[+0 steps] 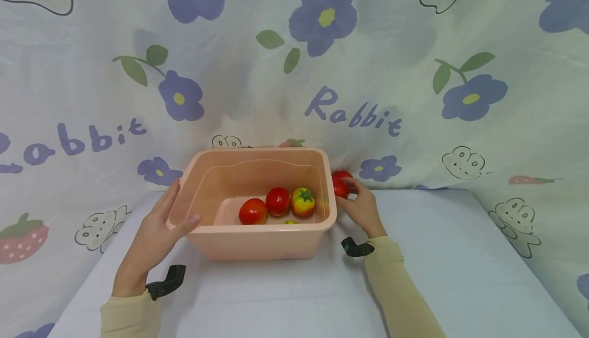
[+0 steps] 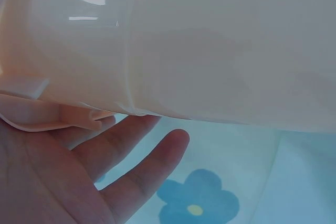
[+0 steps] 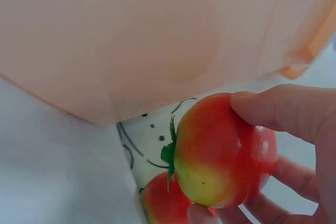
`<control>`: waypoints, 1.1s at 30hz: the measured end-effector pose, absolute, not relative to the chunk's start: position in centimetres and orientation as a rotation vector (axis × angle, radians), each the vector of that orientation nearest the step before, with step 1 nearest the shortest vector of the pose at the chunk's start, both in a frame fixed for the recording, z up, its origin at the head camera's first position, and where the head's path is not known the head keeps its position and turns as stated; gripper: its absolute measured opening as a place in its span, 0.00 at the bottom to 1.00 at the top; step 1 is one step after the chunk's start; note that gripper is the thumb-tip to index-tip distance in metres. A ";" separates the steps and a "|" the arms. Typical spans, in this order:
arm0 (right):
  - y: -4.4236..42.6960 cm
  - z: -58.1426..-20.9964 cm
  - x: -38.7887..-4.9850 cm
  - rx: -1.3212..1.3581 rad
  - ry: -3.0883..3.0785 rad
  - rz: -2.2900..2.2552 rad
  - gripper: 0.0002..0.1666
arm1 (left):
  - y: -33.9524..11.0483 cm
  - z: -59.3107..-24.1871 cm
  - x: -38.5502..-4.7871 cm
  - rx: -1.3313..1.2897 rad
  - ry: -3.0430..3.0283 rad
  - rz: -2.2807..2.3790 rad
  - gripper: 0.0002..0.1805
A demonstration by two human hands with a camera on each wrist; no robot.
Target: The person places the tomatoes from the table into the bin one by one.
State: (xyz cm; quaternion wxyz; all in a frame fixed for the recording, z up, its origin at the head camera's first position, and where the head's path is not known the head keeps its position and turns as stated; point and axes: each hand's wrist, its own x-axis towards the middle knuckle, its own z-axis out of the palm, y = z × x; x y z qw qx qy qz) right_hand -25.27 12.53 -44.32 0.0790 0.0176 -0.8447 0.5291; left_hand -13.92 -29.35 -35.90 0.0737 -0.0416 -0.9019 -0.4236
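A pink bin (image 1: 257, 243) holds two red tomatoes (image 1: 253, 211), a yellow-red one (image 1: 302, 202) and a partly hidden yellow one (image 1: 289, 222). My left hand (image 1: 154, 233) grips the bin's left end, thumb over the rim; in the left wrist view its fingers (image 2: 144, 174) lie under the rim by the outer wall (image 2: 210, 51). Just outside the right end, my right hand (image 1: 363, 207) pinches a red tomato (image 1: 339, 188). In the right wrist view that tomato (image 3: 226, 150), with a green calyx, is between thumb and fingers, and another tomato (image 3: 164, 198) lies behind it.
A white cloth (image 1: 428, 256) covers the table. Behind it hangs a curtain (image 1: 257, 92) printed with flowers, rabbits and lettering, close to the bin's back side. Dark bands (image 1: 167, 282) are at both wrists.
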 end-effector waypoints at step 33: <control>14.4 -38.8 -22.8 0.120 -2.318 1.580 0.34 | -29.5 -36.3 -14.0 -0.148 -2.681 -1.282 0.51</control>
